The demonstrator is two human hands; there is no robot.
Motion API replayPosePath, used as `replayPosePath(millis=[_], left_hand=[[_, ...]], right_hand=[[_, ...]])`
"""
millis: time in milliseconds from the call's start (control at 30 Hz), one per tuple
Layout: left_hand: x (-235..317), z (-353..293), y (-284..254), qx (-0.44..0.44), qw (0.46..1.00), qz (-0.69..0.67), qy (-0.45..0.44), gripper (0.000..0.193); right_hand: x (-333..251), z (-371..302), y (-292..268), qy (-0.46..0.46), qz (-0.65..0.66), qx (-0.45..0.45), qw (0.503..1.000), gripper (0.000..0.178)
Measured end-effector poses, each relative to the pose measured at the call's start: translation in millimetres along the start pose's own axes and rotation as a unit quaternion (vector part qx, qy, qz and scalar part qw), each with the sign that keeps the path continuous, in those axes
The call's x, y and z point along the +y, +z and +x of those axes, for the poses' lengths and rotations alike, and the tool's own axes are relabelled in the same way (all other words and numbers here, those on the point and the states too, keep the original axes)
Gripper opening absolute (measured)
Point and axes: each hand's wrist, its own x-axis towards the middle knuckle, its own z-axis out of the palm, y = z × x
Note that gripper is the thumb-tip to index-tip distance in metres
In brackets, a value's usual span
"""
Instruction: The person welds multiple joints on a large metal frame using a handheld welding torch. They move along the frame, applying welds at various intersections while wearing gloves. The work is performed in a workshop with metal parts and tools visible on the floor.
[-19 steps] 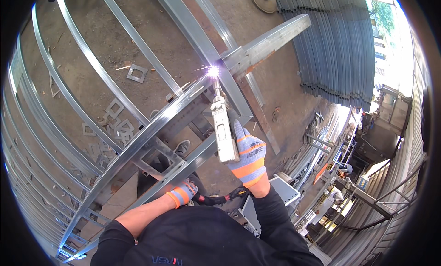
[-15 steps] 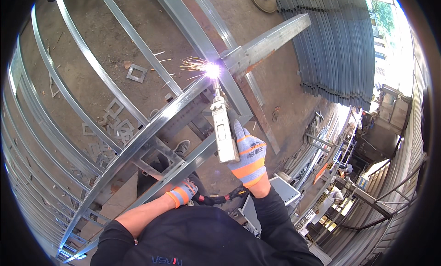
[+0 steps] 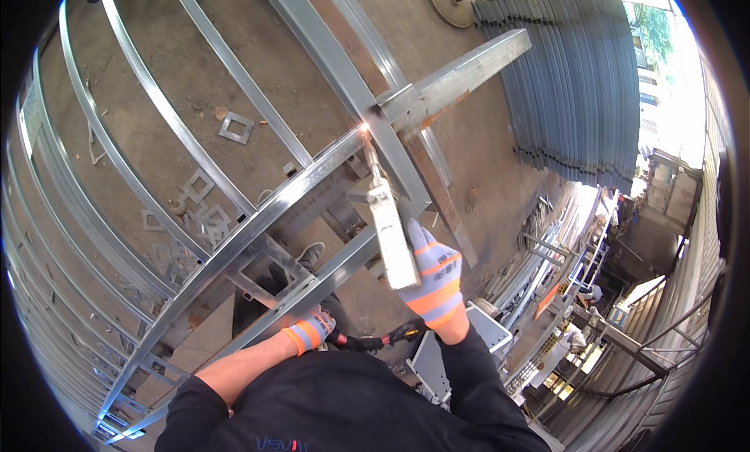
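In a grey and orange glove, my right hand (image 3: 434, 276) is closed around the body of a pale metal welding gun (image 3: 393, 237). The gun's nozzle tip meets the joint where a long galvanized steel tube (image 3: 293, 188) runs into a thicker crossing beam (image 3: 344, 75). A small orange glow (image 3: 365, 127) shows at that joint. My left hand (image 3: 314, 328), gloved alike, lies low beside the near frame tube (image 3: 344, 262) with its fingers curled. What those fingers hold is hidden. A dark hose with red bands (image 3: 373, 340) passes between my two hands.
Parallel steel bars (image 3: 139, 69) fill the left. A short beam (image 3: 469, 73) juts right from the joint. Square metal plates (image 3: 236, 128) lie on the floor. Corrugated grey sheets (image 3: 570, 92) are stacked at the far right, with a cluttered metal rack (image 3: 562, 296) nearer.
The bright white-violet flash and flying sparks at the joint have died to a small glow. My right hand and the gun's rear have shifted slightly right and nearer me. My left hand stays put.
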Motion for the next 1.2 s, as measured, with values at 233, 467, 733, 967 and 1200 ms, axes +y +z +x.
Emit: replayPosePath(millis=[233, 467, 733, 967, 1200], left_hand=[[0, -4, -40, 0.113, 0.991, -0.073, 0.010, 0.015], [-4, 17, -113, 0.141, 0.982, -0.051, 0.116, 0.010], [-16, 21, -150, 0.185, 0.977, 0.068, 0.079, 0.011], [-22, 28, -118, 0.145, 0.988, -0.043, 0.039, 0.013], [-24, 32, -103, 0.140, 0.976, -0.153, 0.067, 0.012]], right_hand=[[70, 10, -58, -0.031, 0.091, -0.013, 0.995, 0.064], [122, 62, -81, -0.050, 0.222, -0.087, 0.970, 0.071], [140, 72, -61, -0.074, 0.280, -0.079, 0.954, 0.080], [125, 71, -63, 0.002, 0.237, -0.134, 0.962, 0.078], [111, 69, -57, -0.002, 0.206, -0.112, 0.972, 0.075]])
